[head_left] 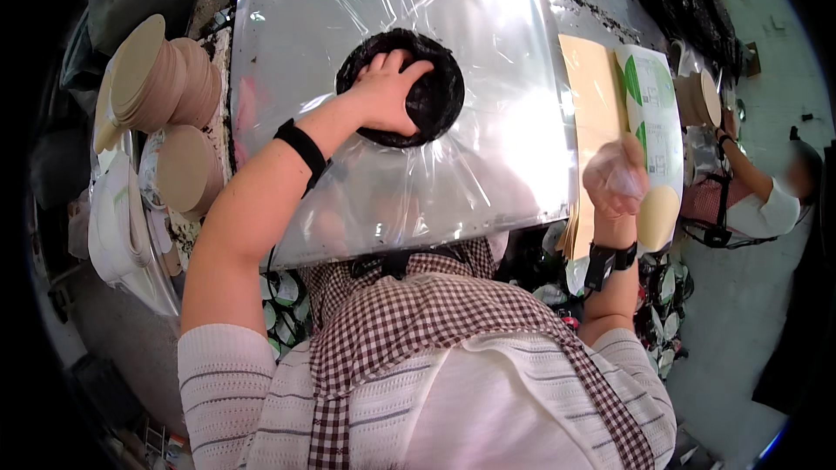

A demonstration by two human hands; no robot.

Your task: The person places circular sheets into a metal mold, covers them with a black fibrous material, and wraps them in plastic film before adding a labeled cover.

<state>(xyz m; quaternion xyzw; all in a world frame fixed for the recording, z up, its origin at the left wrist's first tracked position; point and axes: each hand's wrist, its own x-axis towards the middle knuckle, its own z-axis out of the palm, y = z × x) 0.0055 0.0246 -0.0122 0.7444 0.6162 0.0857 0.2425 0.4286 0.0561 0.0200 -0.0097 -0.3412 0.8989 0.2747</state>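
Note:
A black, shiny, ring-shaped bundle (446,94) lies on a stack of clear plastic sheets (505,174). Creases in the top sheet fan out from around it. My left hand (387,91) reaches into the middle of the bundle with fingers spread, the thumb toward its near side. Over brown paper sheets (579,104) at the right, my right hand (616,178) is blurred. It looks closed, with a pale, see-through patch at the fingers that I cannot make out.
Stacks of round tan cardboard discs (187,170) stand at the left. White-and-green printed sheets (653,109) lie beside the brown paper, with another disc stack (697,97) beyond. Black bundles (688,9) sit at the far right. Another person (758,196) is at the right edge.

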